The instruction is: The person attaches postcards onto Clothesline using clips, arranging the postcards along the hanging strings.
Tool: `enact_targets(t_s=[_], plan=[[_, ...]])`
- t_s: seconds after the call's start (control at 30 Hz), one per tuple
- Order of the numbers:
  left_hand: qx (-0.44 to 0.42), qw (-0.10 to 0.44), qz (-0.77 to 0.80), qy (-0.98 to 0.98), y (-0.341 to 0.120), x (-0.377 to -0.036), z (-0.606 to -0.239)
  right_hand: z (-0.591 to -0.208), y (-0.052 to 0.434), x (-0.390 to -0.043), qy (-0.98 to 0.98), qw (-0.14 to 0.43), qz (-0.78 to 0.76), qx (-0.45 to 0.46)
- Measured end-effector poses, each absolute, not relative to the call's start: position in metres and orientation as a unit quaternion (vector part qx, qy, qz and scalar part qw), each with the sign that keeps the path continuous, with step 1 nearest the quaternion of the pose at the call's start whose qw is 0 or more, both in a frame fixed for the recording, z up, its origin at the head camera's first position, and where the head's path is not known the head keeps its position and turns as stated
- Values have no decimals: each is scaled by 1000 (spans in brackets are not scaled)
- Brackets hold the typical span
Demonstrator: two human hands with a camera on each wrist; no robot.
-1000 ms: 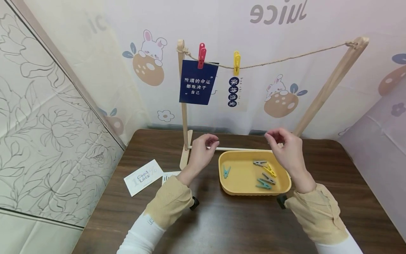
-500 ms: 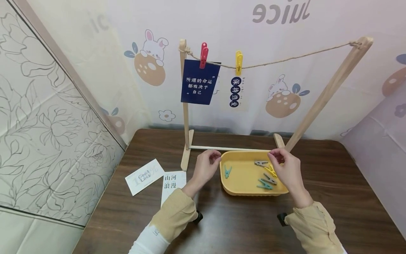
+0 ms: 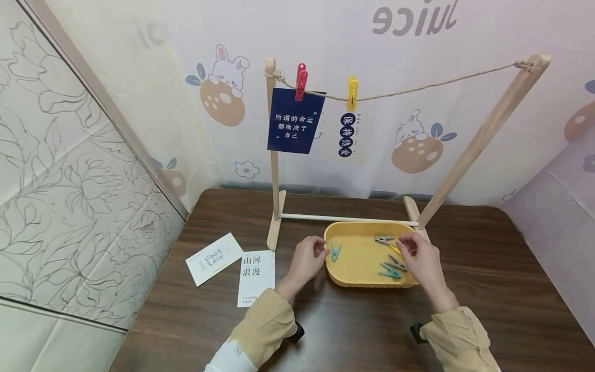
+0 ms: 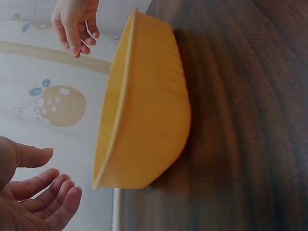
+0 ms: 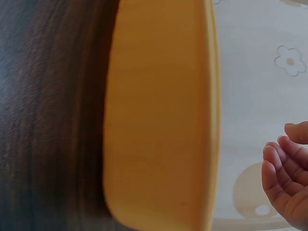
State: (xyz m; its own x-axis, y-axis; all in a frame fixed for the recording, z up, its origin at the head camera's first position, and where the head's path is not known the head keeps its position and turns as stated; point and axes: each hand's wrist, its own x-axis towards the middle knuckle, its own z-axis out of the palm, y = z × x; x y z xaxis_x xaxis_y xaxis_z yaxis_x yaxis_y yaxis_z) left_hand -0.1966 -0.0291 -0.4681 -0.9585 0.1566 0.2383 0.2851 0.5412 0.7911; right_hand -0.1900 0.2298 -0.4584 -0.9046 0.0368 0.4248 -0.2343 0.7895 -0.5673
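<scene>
My left hand (image 3: 308, 261) hovers by the left end of a yellow plastic basket (image 3: 358, 266), its fingers loosely bent around nothing. Above the basket's right end is my right hand (image 3: 422, 261), thumb apart from the fingers and nothing between them. The left wrist view shows the left hand (image 4: 43, 197) higher than the basket rim (image 4: 126, 96). Inside the basket lie a teal clothespin (image 3: 335, 252) near the left hand and, nearer the right, grey (image 3: 385, 239), yellow (image 3: 394, 250) and teal (image 3: 390, 270) ones. The right hand partly covers the yellow one.
A wooden frame (image 3: 275, 175) with a twine line (image 3: 400, 93) stands behind the basket. A red clothespin (image 3: 301, 85) holds a navy card (image 3: 295, 124), a yellow clothespin (image 3: 353, 93) a white card (image 3: 358, 142). Two white cards (image 3: 215, 258) (image 3: 255, 294) lie on the table left.
Both hands have come down from in front of the frame to the basket's two ends. The left arm has moved off the lower white card, which now shows more fully.
</scene>
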Motion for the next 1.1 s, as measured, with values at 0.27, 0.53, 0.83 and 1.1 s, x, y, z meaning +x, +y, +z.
enact_targets(t_s=[0.27, 0.53, 0.83, 1.1], plan=[[-100, 69, -444, -888, -27, -192, -481, -480, 238, -196, -931, 181, 312, 60], [-56, 49, -456, -887, -24, -189, -494, -492, 240, -202, -947, 116, 292, 70], [-51, 27, -472, -879, -22, -187, -501, -500, 244, -210, -959, 73, 264, 75], [-57, 18, -474, -879, -20, -186, -506, -505, 247, -214, -971, 14, 225, 81]])
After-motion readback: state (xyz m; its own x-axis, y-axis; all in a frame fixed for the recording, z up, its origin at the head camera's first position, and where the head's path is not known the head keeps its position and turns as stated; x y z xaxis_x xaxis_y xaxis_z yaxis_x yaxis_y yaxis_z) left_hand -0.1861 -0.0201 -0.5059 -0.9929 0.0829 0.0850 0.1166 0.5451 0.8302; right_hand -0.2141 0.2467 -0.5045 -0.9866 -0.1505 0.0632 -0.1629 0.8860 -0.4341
